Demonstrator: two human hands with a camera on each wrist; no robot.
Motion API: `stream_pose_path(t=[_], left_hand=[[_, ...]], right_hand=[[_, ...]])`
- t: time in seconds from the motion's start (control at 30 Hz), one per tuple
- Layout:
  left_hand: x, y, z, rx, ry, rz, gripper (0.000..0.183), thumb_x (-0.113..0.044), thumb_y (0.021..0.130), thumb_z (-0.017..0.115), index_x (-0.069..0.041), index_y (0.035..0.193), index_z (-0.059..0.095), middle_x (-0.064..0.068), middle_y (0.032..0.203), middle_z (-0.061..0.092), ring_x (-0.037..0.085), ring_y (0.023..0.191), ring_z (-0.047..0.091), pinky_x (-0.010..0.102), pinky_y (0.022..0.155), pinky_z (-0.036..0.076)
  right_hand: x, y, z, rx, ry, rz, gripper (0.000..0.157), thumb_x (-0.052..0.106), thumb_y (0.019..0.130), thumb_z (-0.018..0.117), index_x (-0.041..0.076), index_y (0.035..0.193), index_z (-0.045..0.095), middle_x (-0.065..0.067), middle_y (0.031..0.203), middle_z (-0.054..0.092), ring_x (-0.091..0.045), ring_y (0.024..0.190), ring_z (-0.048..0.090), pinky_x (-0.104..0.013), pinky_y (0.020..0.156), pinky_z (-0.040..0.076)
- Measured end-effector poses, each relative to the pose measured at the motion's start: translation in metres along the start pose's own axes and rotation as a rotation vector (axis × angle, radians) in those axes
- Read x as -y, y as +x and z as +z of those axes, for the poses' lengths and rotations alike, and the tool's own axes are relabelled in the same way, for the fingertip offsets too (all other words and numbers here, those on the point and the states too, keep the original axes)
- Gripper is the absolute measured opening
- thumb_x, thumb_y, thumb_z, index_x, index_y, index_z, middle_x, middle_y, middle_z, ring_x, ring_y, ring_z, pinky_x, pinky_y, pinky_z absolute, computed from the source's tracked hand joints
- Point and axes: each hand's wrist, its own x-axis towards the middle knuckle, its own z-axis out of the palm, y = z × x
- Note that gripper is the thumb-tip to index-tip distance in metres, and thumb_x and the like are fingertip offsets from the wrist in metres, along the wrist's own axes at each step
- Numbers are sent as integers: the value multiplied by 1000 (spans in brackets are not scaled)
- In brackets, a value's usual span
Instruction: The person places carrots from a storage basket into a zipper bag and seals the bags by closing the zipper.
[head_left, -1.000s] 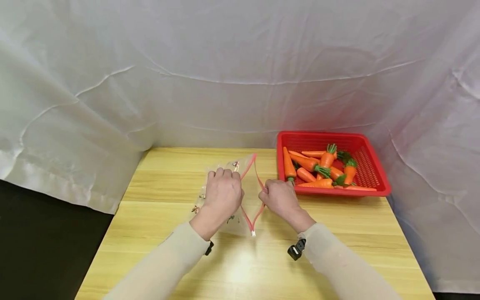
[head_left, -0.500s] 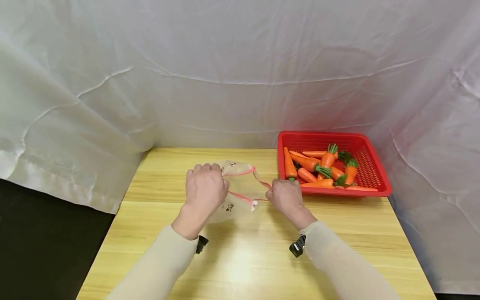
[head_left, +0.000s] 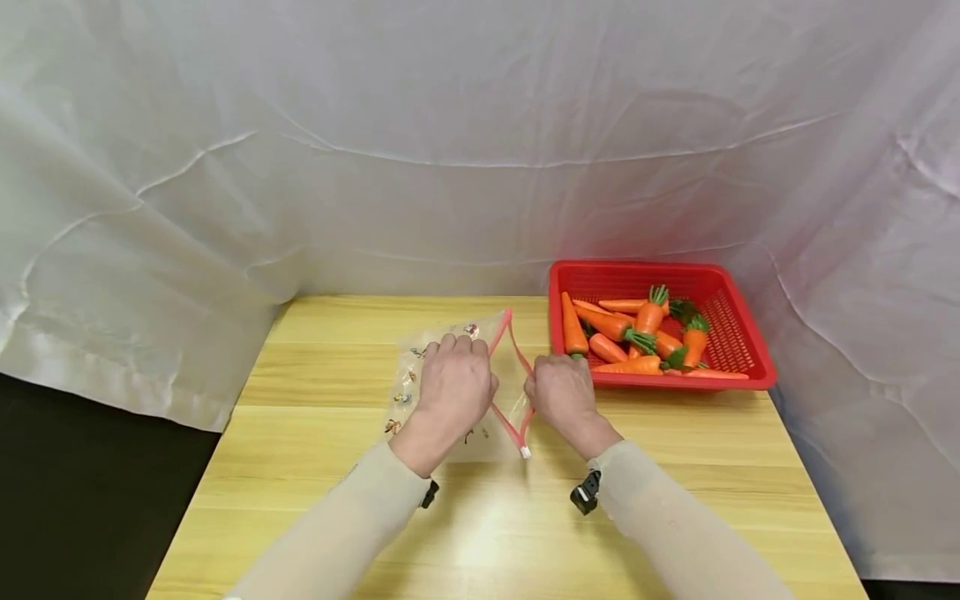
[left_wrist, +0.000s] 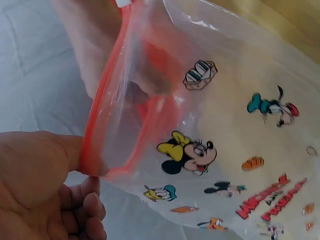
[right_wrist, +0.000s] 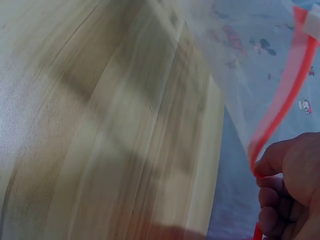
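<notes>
A clear zip bag (left_wrist: 230, 130) with cartoon prints and a red zip edge lies between the two hands, its mouth spread into a diamond. My left hand (head_left: 459, 385) pinches one side of the zip edge between thumb and fingers. Opposite it, my right hand (head_left: 561, 392) pinches the other side, thumb on the red strip (right_wrist: 282, 107). A white slider (head_left: 525, 452) sits at the near corner of the mouth. The bag's body spreads to the left, partly covered by my left hand in the head view. Nothing shows inside the bag.
Just beyond my right hand stands a red basket (head_left: 759, 367) holding several carrots (head_left: 611, 348) with green tops. The wooden table (head_left: 300, 467) ends at a pale curtain (head_left: 450, 208) at the back and right. Black straps circle both wrists.
The left hand moved left and away half a second ago, stretching the mouth wide, then came back right. The right hand shifted slightly and kept its pinch. The bag's mouth is narrower again.
</notes>
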Motion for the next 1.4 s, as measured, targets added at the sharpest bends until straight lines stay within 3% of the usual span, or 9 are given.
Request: stream_pose_path(t=[0.13, 0.27, 0.53, 0.73, 0.8, 1.0, 1.17, 1.4], left_hand=[[1, 1, 6, -72, 31, 63, 24, -29, 89, 74, -10, 81, 60, 2, 74, 55, 21, 72, 50, 34, 66, 43], [0, 1, 9, -84, 26, 103, 25, -28, 93, 70, -10, 81, 58, 1, 72, 53, 20, 70, 49, 33, 65, 43], [-3, 0, 16, -156, -1, 87, 19, -20, 92, 68, -9, 81, 57, 1, 70, 50, 20, 68, 49, 32, 64, 42], [-4, -2, 20, -214, 37, 86, 19, -22, 90, 70, -10, 81, 57, 0, 70, 49, 19, 66, 47, 30, 60, 39], [-6, -4, 16, -155, 71, 93, 22, -26, 92, 70, -10, 81, 58, -1, 69, 50, 18, 66, 47, 29, 60, 41], [-18, -12, -3, 135, 134, 118, 37, -43, 98, 67, -10, 82, 60, -1, 70, 52, 16, 69, 50, 29, 64, 47], [-16, -4, 3, 124, 121, 76, 34, -39, 100, 64, -10, 83, 61, -1, 68, 53, 16, 66, 54, 30, 63, 48], [-8, 3, 15, -11, 35, -6, 25, -28, 96, 66, -9, 80, 61, 1, 67, 56, 18, 64, 57, 32, 62, 49]], right_hand=[[-1, 1, -1, 19, 0, 7, 26, 19, 90, 69, 12, 69, 55, -3, 65, 54, -30, 72, 61, -43, 69, 38], [-1, 0, -2, 31, 14, 12, 27, 21, 89, 69, 13, 69, 55, -3, 66, 54, -29, 71, 59, -42, 69, 37], [2, 0, -2, -32, 127, 43, 27, 27, 95, 70, 11, 76, 58, -4, 70, 56, -30, 75, 59, -43, 71, 39], [1, 3, -3, -93, 157, 40, 27, 22, 95, 68, 11, 74, 56, -5, 69, 56, -33, 75, 62, -44, 70, 42], [0, 4, -3, -77, 160, 43, 25, 20, 96, 67, 11, 75, 57, -5, 70, 57, -31, 73, 61, -44, 70, 42], [-5, 14, -2, -23, 143, 58, 24, 18, 98, 63, 9, 76, 59, -6, 69, 58, -31, 72, 62, -46, 74, 42], [-3, 20, -1, -6, 145, 50, 22, 21, 95, 67, 9, 77, 61, -6, 70, 60, -32, 75, 64, -48, 76, 43], [-5, 15, -3, 19, 175, 75, 24, 30, 94, 71, 6, 93, 69, -7, 85, 69, -32, 86, 65, -48, 83, 43]])
